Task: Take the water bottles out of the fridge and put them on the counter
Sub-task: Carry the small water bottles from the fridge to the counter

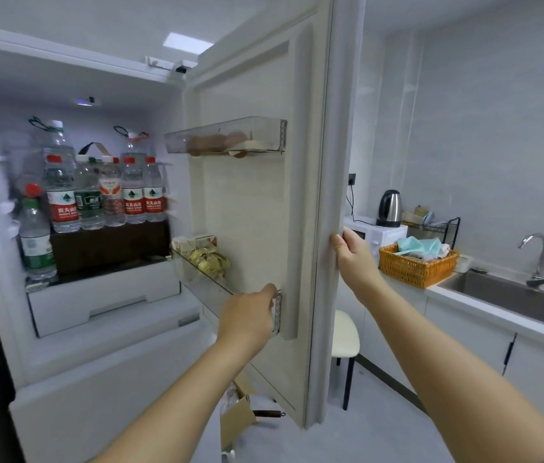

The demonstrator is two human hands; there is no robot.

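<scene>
The fridge stands open, its door (263,202) swung out to the right. Several water bottles (106,195) with red caps stand in a row on a dark shelf inside. A taller green-labelled bottle (37,242) stands lower at the left. My right hand (352,259) grips the outer edge of the door. My left hand (250,314) holds the end of the lower door shelf (203,279). The white counter (464,300) runs along the right wall.
An upper door shelf (227,138) holds eggs; the lower one holds yellow packets. On the counter stand an orange basket (417,265), a microwave (377,233) with a kettle (389,208) on it, and a sink (497,290) with tap. A stool (345,342) stands behind the door.
</scene>
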